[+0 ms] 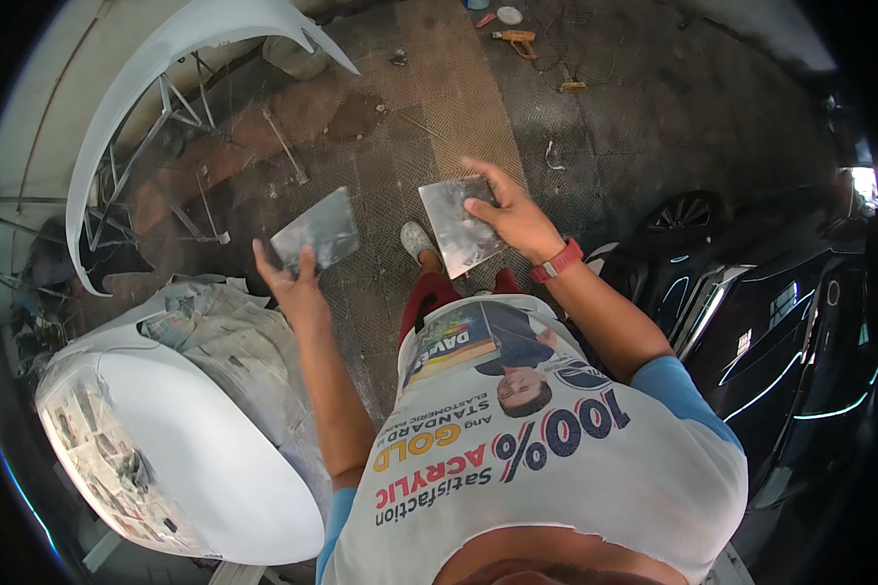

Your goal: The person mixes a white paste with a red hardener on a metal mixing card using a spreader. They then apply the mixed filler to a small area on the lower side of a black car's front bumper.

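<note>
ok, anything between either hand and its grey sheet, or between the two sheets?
Nothing visible. The left hand holds the left sheet directly, its thumb on the upper face; the right hand grips the right sheet the same way. Between the sheets is a gap, with floor and a light shoe showing below.

Head-worn fisheye, left one of a side-by-side pair. Looks steeply down over the shirt [654, 468], upright, unmirrored. Shirt nearest, large along the lower edge; left hand [300, 294] and right hand [519, 220] farther out, near mid-frame; floor [654, 136] beyond, its far part toward the top. Rim dark, rounded.
</note>
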{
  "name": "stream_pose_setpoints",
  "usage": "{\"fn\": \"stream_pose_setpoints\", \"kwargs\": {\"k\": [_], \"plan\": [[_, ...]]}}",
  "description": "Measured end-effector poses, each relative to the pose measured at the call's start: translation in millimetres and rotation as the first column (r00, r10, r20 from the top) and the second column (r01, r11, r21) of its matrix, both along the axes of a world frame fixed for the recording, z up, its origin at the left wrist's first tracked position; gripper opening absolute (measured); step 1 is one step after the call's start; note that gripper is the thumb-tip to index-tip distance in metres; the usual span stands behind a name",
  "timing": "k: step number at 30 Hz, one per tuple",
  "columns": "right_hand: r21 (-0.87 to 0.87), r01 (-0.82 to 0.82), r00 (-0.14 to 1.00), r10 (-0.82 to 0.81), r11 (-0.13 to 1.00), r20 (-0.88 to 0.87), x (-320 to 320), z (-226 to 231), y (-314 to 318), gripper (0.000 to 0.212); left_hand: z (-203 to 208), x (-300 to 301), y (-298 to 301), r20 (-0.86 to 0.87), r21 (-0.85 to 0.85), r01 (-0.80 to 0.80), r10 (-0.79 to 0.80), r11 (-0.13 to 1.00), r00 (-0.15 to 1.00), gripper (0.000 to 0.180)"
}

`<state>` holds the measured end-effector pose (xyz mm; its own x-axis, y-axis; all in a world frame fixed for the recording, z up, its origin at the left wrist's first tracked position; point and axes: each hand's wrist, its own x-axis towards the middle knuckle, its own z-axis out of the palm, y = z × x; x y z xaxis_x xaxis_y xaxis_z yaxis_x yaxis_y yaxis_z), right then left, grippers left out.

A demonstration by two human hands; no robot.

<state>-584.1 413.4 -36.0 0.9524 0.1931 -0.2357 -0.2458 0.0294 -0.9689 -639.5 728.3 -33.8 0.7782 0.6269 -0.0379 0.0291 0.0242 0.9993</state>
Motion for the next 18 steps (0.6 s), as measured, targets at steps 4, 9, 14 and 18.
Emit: {"fn": "stream_pose_setpoints", "kwargs": {"k": [4,9,14,18], "plan": [[0.155,0.041,0.986,-0.015,0.987,-0.165,48.5,17.5,23.1,0.036,-21.1,72.3,12.6,-0.188,-0.126,0.472,-0.488,0.873,0.852,0.036],[0.238,0.049,0.98,0.0,0.97,-0.199,77.6,24.5,59.2,0.028,6.3,176.3,-30.0,-0.191,-0.232,0.676,-0.714,0.7,0.674,0.035],[0.181,0.402,0.912,-0.409,0.897,0.002,107.9,32.1,44.4,0.023,4.5,227.4,-60.4,-0.241,-0.069,0.87,-0.855,0.488,0.46,0.033],[0.35,0.763,0.596,-0.801,0.544,-0.054,133.5,60.3,-6.1,0.024,-17.8,232.3,-81.2,-0.233,-0.104,0.936,-0.923,0.336,0.306,0.032]]}}
